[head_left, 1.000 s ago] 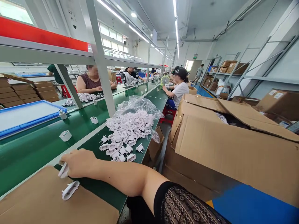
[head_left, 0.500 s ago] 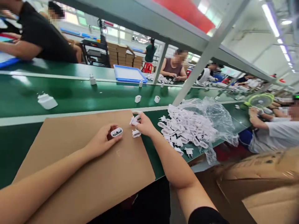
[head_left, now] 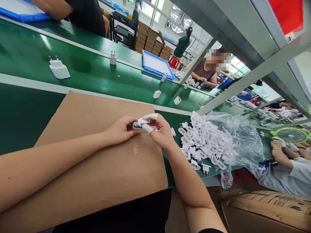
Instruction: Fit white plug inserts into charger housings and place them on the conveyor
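Observation:
Above the cardboard sheet [head_left: 116, 176], my left hand [head_left: 120, 130] is closed around a white charger housing [head_left: 136, 126], whose open end shows dark parts inside. Between thumb and fingers, my right hand [head_left: 162, 132] pinches a white plug cap [head_left: 142, 121] against that open end. White covers wrap some of the right fingertips. Whether the cap is seated in the housing I cannot tell. Right of this hand lies a heap of white plug caps [head_left: 209, 140], partly on a clear plastic bag [head_left: 247, 134].
Several white chargers, including a large one [head_left: 59, 69], stand on the green belt [head_left: 89, 72] beyond the cardboard. A slanting metal post [head_left: 225, 87] rises behind the heap. Co-workers sit across the belt and at the right, near a green fan [head_left: 291, 135]. A carton [head_left: 267, 207] stands lower right.
My right hand has brought the plug cap left to the housing in my left hand. The head view has tilted and shifted, so the surroundings appear rotated.

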The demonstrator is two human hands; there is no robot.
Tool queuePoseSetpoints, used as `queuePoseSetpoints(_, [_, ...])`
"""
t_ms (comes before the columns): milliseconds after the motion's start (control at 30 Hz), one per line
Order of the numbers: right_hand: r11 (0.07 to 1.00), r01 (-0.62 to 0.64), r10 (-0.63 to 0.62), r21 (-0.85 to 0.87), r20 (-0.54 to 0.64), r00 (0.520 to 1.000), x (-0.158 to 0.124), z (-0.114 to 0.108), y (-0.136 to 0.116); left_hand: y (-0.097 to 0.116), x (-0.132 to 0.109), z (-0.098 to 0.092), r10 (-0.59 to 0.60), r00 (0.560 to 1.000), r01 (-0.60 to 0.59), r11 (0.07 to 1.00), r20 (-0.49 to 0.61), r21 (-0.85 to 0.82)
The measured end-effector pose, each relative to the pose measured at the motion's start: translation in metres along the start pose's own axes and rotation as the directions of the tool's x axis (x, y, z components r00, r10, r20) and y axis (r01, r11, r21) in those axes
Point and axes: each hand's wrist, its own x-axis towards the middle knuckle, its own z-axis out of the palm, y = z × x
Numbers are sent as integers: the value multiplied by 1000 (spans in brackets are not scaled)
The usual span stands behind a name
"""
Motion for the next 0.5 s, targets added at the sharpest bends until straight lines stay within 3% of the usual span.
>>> queuePoseSetpoints(167, [962, 89, -109, -258, -65, 992, 2, -4, 2, 0, 1, -1, -1, 1000, 1, 999, -2, 40])
queuePoseSetpoints(233, [956, 69, -101, -285, -99, 990, 2, -5, 5, 0, 0, 0, -1, 1000, 2, 998, -19, 61])
queuePoseSetpoints(367, [978, -58, 33, -201, -129, 991, 0, -2, 13, 4, -1, 0, -11, 990, 29, 992, -143, 126])
queuePoseSetpoints(500, [982, -187, 185, -24, -51, 981, 0, 2, 16, 12, 1, 0, -138, 975, 168, 971, -175, 172])
